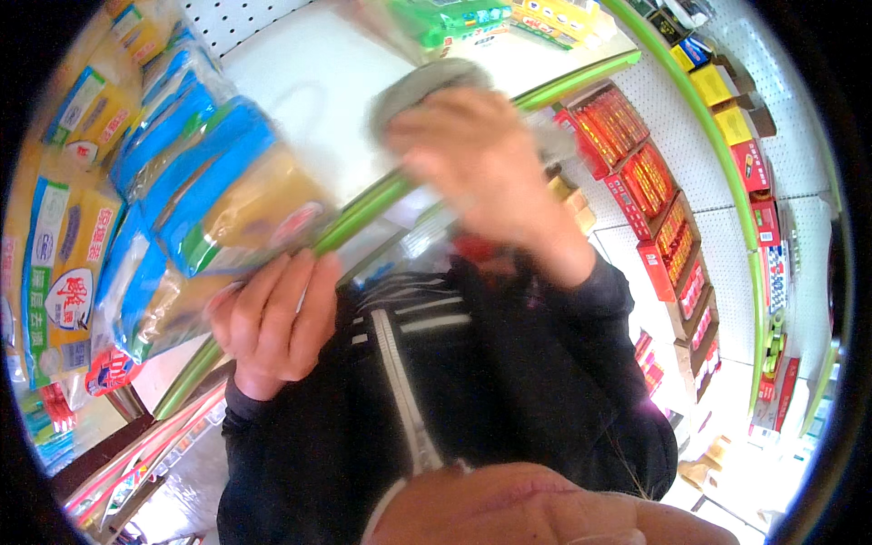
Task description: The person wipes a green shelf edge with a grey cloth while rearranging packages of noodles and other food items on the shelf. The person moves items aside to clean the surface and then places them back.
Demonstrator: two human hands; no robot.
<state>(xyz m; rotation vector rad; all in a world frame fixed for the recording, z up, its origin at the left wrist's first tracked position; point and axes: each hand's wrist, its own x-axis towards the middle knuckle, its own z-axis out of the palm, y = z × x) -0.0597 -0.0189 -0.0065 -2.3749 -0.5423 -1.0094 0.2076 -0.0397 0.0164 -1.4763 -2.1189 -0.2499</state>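
My left hand has its fingers curled at the lower edge of a clear and blue plastic soap pack with yellow-brown bars inside. Its thumb is hidden. My right hand, blurred, grips a grey cloth above the white shelf board. The board's green front edge passes below both hands. More soap packs are stacked on the left, and they bear writing.
A green pack and a yellow pack stand at the shelf's far end. To the right, red cartons of small goods line another shelf. Small boxes sit on a higher pegboard shelf with a green rail.
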